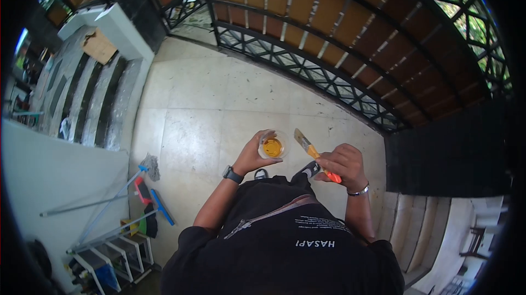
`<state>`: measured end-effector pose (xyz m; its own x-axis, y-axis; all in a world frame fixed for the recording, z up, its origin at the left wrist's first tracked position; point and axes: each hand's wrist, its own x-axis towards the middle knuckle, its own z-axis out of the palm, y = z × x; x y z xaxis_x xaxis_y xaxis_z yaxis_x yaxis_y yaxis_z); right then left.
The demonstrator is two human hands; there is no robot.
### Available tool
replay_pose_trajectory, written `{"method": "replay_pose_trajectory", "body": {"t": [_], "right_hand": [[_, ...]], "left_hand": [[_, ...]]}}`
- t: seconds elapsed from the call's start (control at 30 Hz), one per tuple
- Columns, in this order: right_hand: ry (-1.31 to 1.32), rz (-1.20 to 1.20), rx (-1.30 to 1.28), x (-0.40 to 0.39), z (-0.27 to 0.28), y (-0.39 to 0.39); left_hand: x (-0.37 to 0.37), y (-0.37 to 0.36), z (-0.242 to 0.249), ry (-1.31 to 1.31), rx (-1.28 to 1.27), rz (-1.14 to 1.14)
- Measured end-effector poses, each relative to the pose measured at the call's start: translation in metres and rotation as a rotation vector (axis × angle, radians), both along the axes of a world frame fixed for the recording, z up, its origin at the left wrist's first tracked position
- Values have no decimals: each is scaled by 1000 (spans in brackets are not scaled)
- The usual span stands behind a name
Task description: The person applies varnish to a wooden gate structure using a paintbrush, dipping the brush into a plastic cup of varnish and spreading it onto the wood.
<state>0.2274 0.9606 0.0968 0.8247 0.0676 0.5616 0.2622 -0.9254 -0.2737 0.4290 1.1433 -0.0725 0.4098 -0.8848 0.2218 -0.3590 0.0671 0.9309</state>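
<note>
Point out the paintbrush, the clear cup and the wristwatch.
Paintbrush (312, 151): head view, on the yellow part of its handle.
Clear cup (284, 144): head view, on its side wall.
Wristwatch (234, 175): head view, on its dark strap.

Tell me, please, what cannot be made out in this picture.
Head view: part of the cup, covered by the left hand.
Head view: part of the handle of the brush, covered by the right hand.
Head view: the small print, too small to read.
Head view: most of the left shoe, hidden by the shirt.
</note>
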Motion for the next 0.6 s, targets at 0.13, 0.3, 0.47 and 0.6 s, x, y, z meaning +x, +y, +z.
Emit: {"method": "replay_pose_trajectory", "body": {"t": [0.13, 0.3, 0.47, 0.6], "right_hand": [[13, -10, -53, -7, 4, 0], [-34, -59, -98, -13, 1, -1], [-62, -46, -220, -10, 10, -4], [-115, -68, -114, -3, 12, 2]], "left_hand": [[-10, -6, -6, 38, 45, -47], [-18, -13, -14, 32, 62, -139], [-17, -17, -16, 19, 82, -216], [-15, -25, -3, -6, 57, -177]]}}
